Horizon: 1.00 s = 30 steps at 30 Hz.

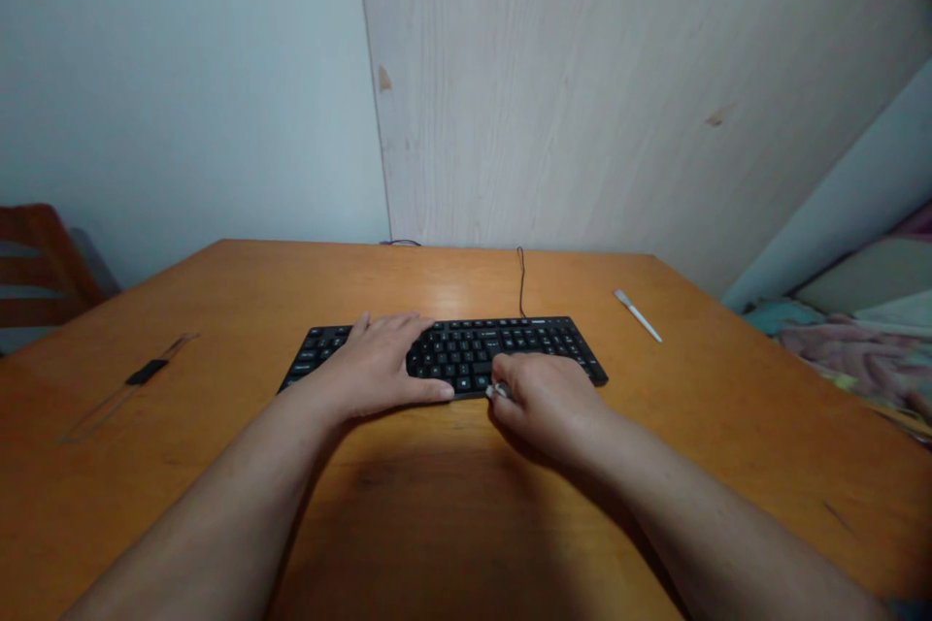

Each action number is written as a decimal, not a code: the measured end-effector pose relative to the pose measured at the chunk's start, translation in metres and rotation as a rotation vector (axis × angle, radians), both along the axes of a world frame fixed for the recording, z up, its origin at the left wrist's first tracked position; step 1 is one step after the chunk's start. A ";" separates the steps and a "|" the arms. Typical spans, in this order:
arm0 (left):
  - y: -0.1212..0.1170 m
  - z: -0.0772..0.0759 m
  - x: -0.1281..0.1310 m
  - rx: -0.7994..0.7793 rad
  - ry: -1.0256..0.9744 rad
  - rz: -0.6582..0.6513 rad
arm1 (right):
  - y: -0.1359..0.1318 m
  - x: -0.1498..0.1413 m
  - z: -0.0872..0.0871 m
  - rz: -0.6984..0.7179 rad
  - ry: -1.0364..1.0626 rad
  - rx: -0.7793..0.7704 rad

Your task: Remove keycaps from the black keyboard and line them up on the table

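Left hand (pixel 382 359) is open, fingers spread over the left part of the black keyboard (pixel 455 359); right hand (pixel 546 398) is curled around some small pale thing (pixel 499 392), mostly hidden, at its front edge. Keyboard's mid-table (pixel 451 495), cable (pixel 521 281) out back, white pen-like stick (pixel 638 315) off right.

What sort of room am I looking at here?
Probably a room in a home, perhaps a bedroom: a wooden table with a keyboard, a wooden chair, and rumpled fabrics, possibly bedding, at the right.
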<state>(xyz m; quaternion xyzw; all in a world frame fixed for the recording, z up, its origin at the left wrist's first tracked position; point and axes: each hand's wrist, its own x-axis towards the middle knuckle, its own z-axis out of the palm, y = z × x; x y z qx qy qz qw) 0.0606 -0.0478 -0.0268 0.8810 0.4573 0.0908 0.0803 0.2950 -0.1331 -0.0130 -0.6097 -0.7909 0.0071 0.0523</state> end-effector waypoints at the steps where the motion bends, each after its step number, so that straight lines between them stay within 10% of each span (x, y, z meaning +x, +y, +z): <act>1: 0.000 -0.001 0.000 -0.005 0.014 0.007 | 0.000 0.001 0.000 -0.006 -0.001 0.002; 15: 0.003 -0.005 -0.002 -0.019 0.049 0.013 | 0.028 0.039 0.001 -0.227 0.282 0.046; 30: 0.003 -0.007 -0.001 -0.015 0.046 0.011 | 0.020 0.030 0.005 -0.029 0.086 -0.051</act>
